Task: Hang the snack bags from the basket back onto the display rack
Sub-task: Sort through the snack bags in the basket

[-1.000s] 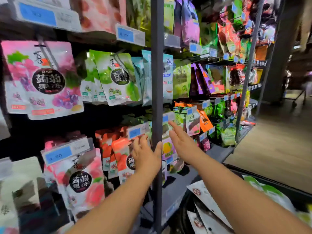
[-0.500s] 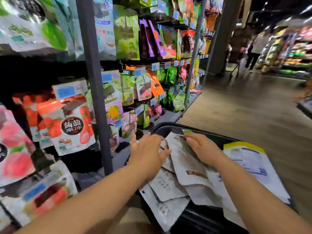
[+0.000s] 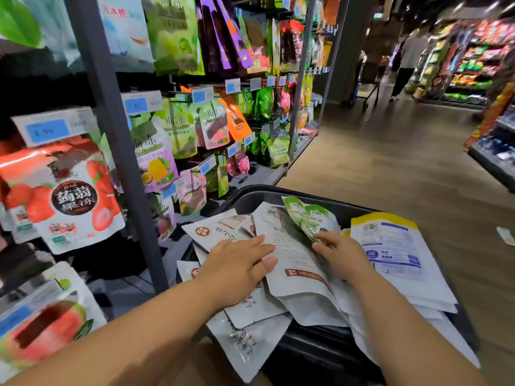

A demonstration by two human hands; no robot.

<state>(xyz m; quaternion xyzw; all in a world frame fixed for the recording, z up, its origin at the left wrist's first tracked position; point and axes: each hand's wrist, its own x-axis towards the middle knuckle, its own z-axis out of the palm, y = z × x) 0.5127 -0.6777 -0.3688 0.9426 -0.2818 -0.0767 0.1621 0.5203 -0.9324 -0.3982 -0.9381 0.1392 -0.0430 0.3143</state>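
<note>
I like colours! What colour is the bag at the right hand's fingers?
Green and white bag, head view.

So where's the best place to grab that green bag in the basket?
Probably its near edge, pinched from the right: the green bag lies tilted on top of the white bags, nothing covers it, and the right hand has its fingertips at that edge.

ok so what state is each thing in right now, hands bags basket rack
left hand, flat, fingers straight, resting on the white bag
right hand, fingers fairly straight, touching the green bag
white bag, lying in the basket between both hands
green bag, lying on the pile, not lifted
basket, holding a loose pile of bags
strawberry bag, hanging on the display rack
</note>
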